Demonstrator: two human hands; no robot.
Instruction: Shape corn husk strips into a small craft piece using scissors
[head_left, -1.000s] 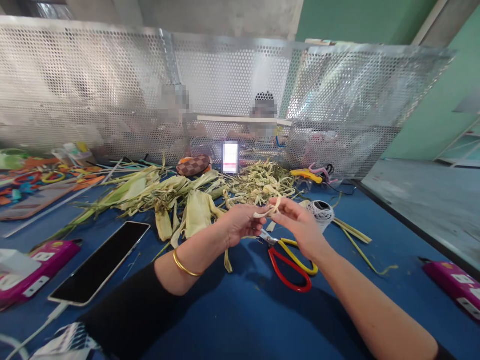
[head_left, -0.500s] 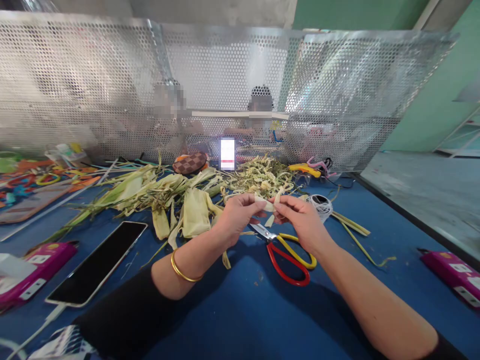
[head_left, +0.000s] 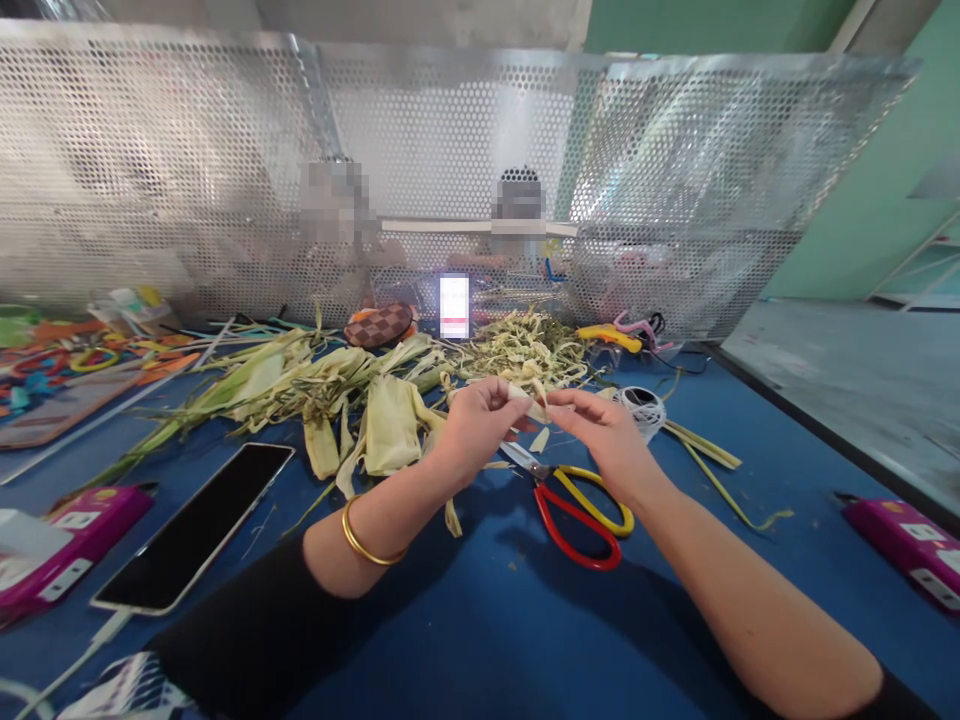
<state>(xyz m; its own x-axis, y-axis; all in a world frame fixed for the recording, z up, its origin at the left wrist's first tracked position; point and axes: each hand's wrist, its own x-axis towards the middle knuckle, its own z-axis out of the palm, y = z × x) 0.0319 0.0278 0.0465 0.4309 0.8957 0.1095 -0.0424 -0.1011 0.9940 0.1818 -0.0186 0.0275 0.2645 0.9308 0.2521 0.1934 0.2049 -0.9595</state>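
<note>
Gripping a pale corn-husk strip (head_left: 531, 404) in the left hand (head_left: 481, 422), thumb against fingers; pinching its other end with the right hand (head_left: 600, 432), both above the blue tabletop (head_left: 480, 610). Bounded by a dark right edge (head_left: 825, 437) and, at the back, by a perforated metal screen (head_left: 450, 130). Most open between the forearms, toward the wearer. Blocked just below the hands by red-and-yellow-handled scissors (head_left: 576, 515), with blades pointing far-left. Hemmed in beyond by shredded husk (head_left: 529, 348), and to the left by broad corn husks (head_left: 391, 428). Crowded near the right hand by a ball of white twine (head_left: 643, 412). Flanked farther out by a smartphone (head_left: 196, 525) on the left and a purple power strip (head_left: 904, 545) on the right.
</note>
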